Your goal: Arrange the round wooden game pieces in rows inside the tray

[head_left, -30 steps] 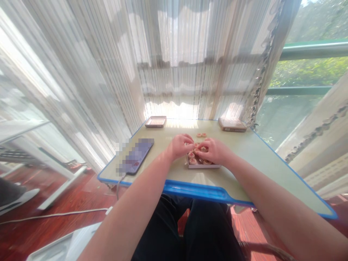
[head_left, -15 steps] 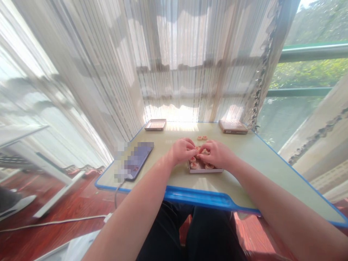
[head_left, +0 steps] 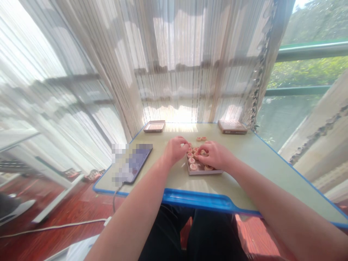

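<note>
An open shallow box (head_left: 206, 172) holds several round pale pieces with red or dark characters, such as a red-marked piece (head_left: 193, 167) in its near left corner. At the box's far left corner, my left hand (head_left: 177, 148) has its thumb and fingertips curled round the edge of a small piece. My right hand (head_left: 214, 155) reaches over the box's right part, with thumb and forefinger at a red-marked piece (head_left: 196, 156); a dark-marked piece lies partly under this hand. Beyond the box, two red-marked pieces (head_left: 201, 139) lie side by side on the table.
A shallow tray (head_left: 154, 126) sits at the table's far left corner and a flat closed box (head_left: 232, 127) at the far right. A phone (head_left: 139, 161) with a cable lies on the left. The table (head_left: 272, 174) has a blue edge.
My left hand has moved slightly left and away from my right hand, uncovering more pieces in the box's left part. My right hand has hardly moved.
</note>
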Tool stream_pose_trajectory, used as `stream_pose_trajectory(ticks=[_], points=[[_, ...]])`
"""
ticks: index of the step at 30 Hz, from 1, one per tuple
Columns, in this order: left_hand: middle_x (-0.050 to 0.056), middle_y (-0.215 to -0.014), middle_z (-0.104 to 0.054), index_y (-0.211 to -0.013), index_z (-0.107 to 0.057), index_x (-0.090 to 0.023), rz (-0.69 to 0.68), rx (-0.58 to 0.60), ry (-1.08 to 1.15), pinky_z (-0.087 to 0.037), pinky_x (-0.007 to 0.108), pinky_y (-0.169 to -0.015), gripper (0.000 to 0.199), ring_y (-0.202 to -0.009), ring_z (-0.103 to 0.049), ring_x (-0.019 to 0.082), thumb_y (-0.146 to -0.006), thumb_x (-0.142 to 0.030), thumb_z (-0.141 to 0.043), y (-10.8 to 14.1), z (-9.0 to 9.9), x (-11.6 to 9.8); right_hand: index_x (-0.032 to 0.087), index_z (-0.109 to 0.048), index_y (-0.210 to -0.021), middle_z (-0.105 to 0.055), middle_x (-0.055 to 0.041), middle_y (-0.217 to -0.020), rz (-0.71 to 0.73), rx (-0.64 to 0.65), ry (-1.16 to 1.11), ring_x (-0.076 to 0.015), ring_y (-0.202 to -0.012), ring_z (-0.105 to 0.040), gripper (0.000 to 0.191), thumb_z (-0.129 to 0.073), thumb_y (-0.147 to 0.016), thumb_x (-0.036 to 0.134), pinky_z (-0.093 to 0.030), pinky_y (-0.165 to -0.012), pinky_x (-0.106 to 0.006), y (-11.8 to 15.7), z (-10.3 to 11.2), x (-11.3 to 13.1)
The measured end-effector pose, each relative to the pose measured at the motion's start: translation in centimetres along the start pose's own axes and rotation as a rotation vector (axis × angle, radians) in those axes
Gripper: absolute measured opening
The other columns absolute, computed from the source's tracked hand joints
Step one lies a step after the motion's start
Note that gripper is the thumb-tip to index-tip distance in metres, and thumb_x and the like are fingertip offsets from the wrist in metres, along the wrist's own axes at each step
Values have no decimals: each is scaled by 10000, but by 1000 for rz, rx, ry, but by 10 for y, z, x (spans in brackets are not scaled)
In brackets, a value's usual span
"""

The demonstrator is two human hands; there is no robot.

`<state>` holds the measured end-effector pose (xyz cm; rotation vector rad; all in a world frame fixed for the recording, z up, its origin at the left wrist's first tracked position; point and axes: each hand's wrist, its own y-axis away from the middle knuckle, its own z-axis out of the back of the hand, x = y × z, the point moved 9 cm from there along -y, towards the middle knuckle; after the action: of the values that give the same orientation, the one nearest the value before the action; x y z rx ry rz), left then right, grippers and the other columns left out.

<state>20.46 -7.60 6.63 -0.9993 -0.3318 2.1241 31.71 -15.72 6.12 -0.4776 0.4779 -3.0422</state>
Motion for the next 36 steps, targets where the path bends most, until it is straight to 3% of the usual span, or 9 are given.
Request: stream_pose_trajectory(ticks=[12,20,24,36], points=[[24,-812,-712,-690,-742,-192,10,31,-50,-486,253,-791,243,-796,-629,155,-735,-165,-505,-1,-2,2,215,-734,-806,-662,-51,-801,40,-20,-7,-190,-779,-576,167,-640,-767,346,-395,-653,-276,0,-1,2],[37,-773,-708,-690,-743,-185,3,13,-50,-484,269,-778,247,-768,-624,160,-740,-170,-501,-1,-2,5,198,-737,-659,-572,-44,-717,273,29,-47,-167,-764,-508,194,-565,-730,142,-397,-728,-285,10,-1,27],[37,-792,-711,-687,-738,-186,11,26,-46,-487,273,-784,242,-782,-628,162,-740,-176,-502,-1,-3,5,183,-686,-575,-540,-37,-682,283,82,-9,-161,-740,-467,208,-547,-725,147,-371,-684,-277,13,-3,34],[38,-783,-696,-678,-728,-187,20,40,-51,-491,281,-791,243,-783,-624,160,-741,-183,-493,-1,-5,8,185,-671,-582,-567,-32,-693,276,96,-2,-155,-720,-457,195,-540,-723,154,-363,-684,-282,15,-5,37]])
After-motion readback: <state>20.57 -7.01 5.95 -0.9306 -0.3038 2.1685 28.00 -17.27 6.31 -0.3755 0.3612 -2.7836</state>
